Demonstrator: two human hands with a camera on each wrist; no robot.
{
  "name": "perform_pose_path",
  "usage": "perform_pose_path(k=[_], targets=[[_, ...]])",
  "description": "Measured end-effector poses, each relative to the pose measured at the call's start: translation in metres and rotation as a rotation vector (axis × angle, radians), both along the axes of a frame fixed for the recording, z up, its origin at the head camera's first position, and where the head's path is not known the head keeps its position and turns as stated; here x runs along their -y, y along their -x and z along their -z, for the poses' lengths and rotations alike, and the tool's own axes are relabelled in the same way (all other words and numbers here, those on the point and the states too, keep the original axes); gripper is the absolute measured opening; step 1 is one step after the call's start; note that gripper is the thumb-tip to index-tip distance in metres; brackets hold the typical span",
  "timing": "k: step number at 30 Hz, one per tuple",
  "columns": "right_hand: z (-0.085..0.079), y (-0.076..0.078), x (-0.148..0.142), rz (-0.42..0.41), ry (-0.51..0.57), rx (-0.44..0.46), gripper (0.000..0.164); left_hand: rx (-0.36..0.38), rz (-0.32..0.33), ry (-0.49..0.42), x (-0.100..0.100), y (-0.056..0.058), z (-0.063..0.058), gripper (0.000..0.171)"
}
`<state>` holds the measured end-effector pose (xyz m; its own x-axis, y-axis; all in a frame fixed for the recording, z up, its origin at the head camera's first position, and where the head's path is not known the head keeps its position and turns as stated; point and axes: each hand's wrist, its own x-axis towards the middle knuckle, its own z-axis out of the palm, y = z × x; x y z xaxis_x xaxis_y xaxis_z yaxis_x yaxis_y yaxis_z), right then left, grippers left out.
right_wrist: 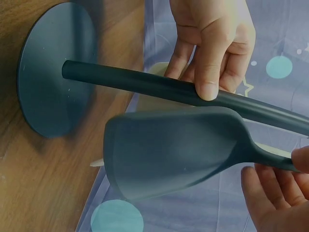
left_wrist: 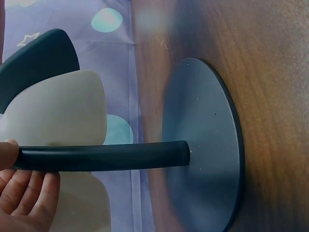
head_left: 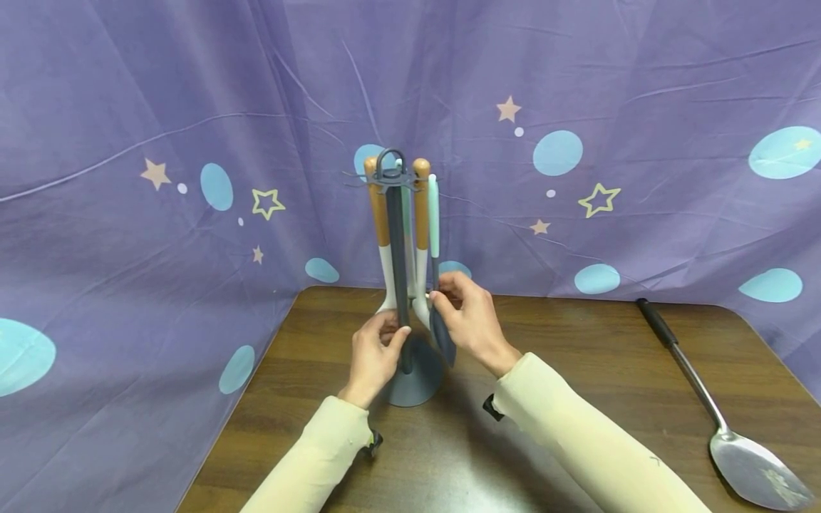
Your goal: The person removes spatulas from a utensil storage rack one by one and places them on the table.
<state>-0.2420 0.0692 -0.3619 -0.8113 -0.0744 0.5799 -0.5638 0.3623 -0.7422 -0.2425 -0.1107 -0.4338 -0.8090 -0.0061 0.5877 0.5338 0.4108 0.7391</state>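
A dark grey utensil stand [head_left: 396,285] rises from a round base on the table. My left hand [head_left: 375,354] pinches its pole low down, thumb on one side and fingers on the other. My right hand [head_left: 473,320] holds the neck of a spatula [right_wrist: 174,152] with a dark blade and mint handle, just right of the pole. That handle reaches up to the hook ring at the top. Two white utensils with wooden handles, one left [head_left: 378,221] and one right [head_left: 421,214], hang around the pole. Another mint handle [head_left: 407,214] is partly hidden behind it.
A steel wok spatula [head_left: 757,463] with a black grip lies on the right of the wooden table [head_left: 577,399]. A purple curtain [head_left: 641,85] with stars and blue spots hangs behind and along the left side.
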Motion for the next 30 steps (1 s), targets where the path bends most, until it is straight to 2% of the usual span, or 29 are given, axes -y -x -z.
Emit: perform_pose_path(k=[7, 14, 21, 30], targets=[[-0.001, -0.004, -0.004, -0.016, -0.017, -0.014, 0.01, -0.017, 0.007, -0.013, -0.001, 0.0, 0.0, 0.019], [-0.004, -0.008, -0.007, -0.021, -0.02, -0.017, 0.011, 0.002, 0.003, -0.019, -0.001, 0.001, 0.0, 0.017], [-0.009, -0.011, -0.011, -0.024, 0.015, -0.058, 0.01, 0.002, -0.001, -0.011, -0.002, 0.001, 0.0, 0.017], [-0.012, -0.014, -0.016, -0.026, 0.045, -0.065, 0.011, -0.015, -0.004, -0.014, -0.001, 0.002, 0.002, 0.018]])
